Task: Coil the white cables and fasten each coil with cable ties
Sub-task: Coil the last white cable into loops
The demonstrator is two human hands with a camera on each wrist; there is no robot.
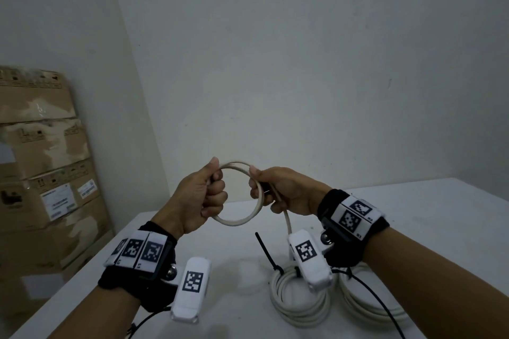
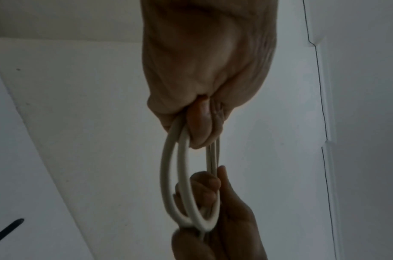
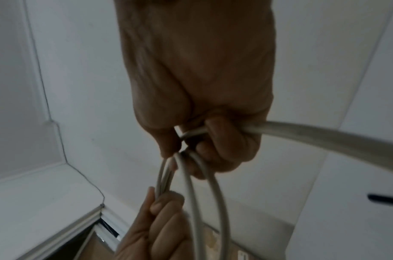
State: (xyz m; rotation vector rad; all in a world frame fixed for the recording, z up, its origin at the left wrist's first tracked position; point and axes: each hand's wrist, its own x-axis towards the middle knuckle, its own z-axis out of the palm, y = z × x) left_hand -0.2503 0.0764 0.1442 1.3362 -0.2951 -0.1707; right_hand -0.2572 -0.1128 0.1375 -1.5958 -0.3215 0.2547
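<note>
Both hands hold a small round coil of white cable [image 1: 242, 221] in the air above the white table [image 1: 413, 209]. My left hand [image 1: 205, 195] grips the coil's left side, fingers curled round its loops [image 2: 166, 168]. My right hand [image 1: 275, 192] grips the right side, and the cable's loose tail [image 1: 287, 221] hangs down from it, seen thick and close in the right wrist view [image 3: 324, 133]. Two larger white cable coils lie on the table: one [image 1: 300, 308] fastened with a black cable tie [image 1: 268, 253], another [image 1: 369, 308] partly hidden under my right forearm.
Stacked cardboard boxes [image 1: 41, 168] stand against the left wall beyond the table's edge. A grey wall [image 1: 303, 63] rises right behind the table. Thin black wires [image 1: 377, 303] run from the wrist cameras across the near table.
</note>
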